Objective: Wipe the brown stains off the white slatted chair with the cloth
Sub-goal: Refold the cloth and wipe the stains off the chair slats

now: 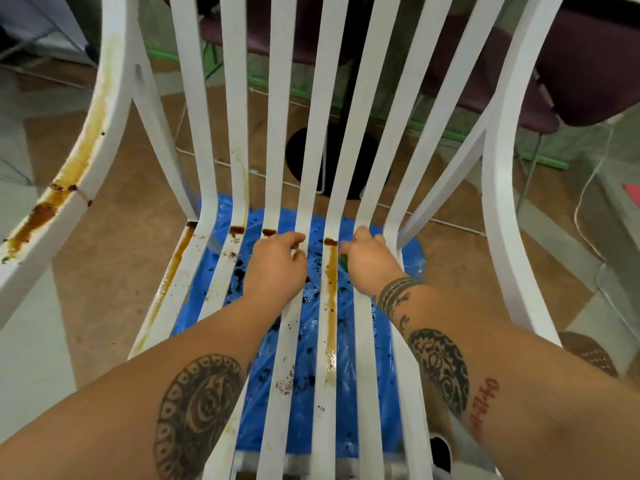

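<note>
Fingers: the left hand's (277,263) fingers (294,239) were curled at the edge of a slat, though whether they gripped it could not be told; the right hand (369,263) was clenched over a mostly hidden green cloth (343,260).
Surface: a white slatted chair (277,133) stood over a crumpled blue plastic sheet (310,327) flecked with dark spots.
Room: brown tiled floor (114,254), a black round base (296,150) and a purple chair (588,64) lay behind.
Stains: brown stains (331,278) ran down the slat between the two hands, pooled at the seat bend, and streaked the curved white armrest (79,161) at the left.
Hidden: only a sliver of cloth showed beside the right thumb; the chair's top and front edge were cut off.
</note>
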Motion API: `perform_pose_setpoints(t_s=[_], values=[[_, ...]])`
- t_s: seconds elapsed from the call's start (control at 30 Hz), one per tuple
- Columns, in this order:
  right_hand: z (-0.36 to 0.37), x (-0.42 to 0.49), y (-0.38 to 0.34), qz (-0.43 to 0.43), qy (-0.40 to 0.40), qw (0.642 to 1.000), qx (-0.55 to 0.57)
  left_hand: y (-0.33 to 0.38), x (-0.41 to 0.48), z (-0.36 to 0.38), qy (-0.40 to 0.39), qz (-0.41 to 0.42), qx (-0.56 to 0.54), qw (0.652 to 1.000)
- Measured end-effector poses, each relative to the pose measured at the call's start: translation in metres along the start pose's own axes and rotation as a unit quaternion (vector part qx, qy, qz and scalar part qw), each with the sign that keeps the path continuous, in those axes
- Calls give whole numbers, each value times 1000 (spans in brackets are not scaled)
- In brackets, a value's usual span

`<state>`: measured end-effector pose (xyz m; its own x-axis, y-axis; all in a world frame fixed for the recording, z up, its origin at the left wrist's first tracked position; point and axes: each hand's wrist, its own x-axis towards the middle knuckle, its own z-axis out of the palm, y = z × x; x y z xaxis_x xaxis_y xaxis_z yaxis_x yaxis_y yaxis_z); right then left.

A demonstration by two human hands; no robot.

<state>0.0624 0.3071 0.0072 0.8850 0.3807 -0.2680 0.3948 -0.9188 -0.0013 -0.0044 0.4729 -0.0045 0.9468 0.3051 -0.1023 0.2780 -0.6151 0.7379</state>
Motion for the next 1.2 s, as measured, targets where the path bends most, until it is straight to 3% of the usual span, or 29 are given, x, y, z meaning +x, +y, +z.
perform_pose_setpoints(t_s=[0.23, 0.47, 0.63, 0.7, 0.8, 0.9, 0.97, 1.13, 1.2], values=[[11, -74, -19, 22, -39, 998, 52, 4, -38, -28, -18, -35, -30, 999], [-4, -142, -34, 19, -113, 992, 60, 22, -90, -40, -104, -89, -35, 990], [-39, -169, -28, 80, -121, 962, 230, 46, -124, -55, -167, -90, -57, 980], [-55, -182, -25, 101, -119, 919, 362, 52, -134, -61, -193, -95, -86, 973], [-83, -214, -23, 135, -141, 798, 570, 65, -157, -74, -237, -118, -180, 947], [-100, -233, -20, 135, -165, 710, 671, 74, -176, -86, -275, -146, -271, 911], [-107, -241, -17, 137, -161, 661, 720, 79, -186, -92, -273, -140, -296, 904], [-112, -245, -11, 165, -63, 601, 779, 88, -198, -114, -209, -162, -356, 896], [-113, -249, -12, 172, -29, 607, 776, 90, -201, -123, -206, -166, -349, 899]])
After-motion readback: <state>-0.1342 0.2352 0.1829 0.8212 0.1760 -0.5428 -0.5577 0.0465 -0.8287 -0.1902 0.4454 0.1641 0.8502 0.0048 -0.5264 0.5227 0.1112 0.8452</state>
